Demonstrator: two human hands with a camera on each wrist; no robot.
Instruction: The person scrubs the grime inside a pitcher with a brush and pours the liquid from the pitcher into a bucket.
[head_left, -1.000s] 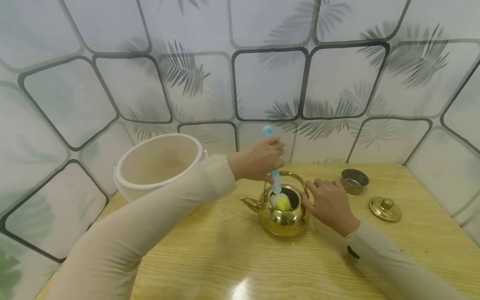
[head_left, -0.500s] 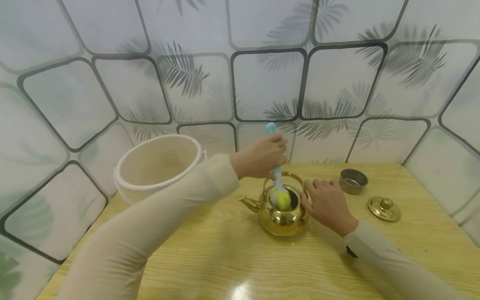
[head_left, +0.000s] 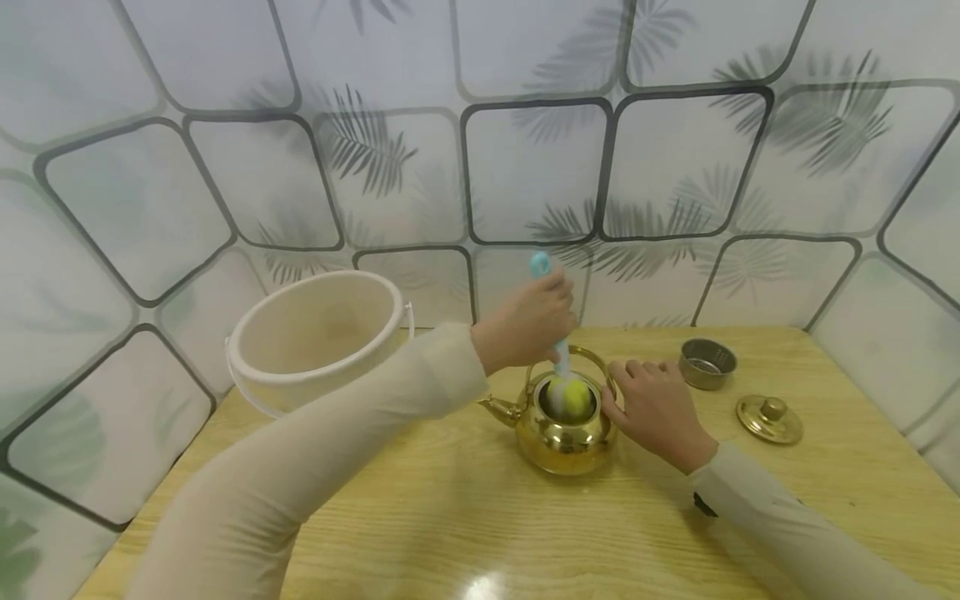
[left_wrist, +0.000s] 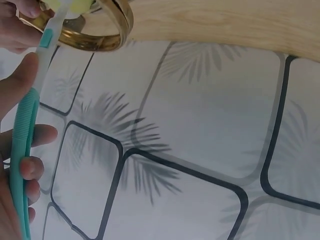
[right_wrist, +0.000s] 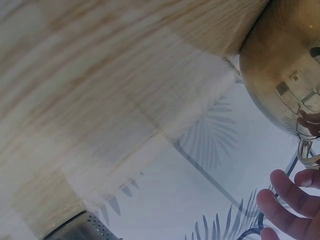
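My left hand grips the teal handle of a bottle brush, fingers wrapped round it. The brush stands nearly upright, its yellow and white sponge head in the mouth of a shiny gold teakettle. The lower part of the sponge is hidden inside. At the kettle's right side my right hand holds the base of the raised handle between thumb and fingers. In the right wrist view the fingertips curl close by the handle's lug. The kettle's spout points left.
A white bucket with a bail handle stands on the left, partly behind the left sleeve. To the right of the kettle are a perforated metal strainer and the gold lid on the wooden table. A patterned wall rises behind.
The sponge head has shifted right and sits deeper in the kettle's mouth. My left hand has moved slightly right with the brush and dipped. The right hand and kettle stay nearly still.
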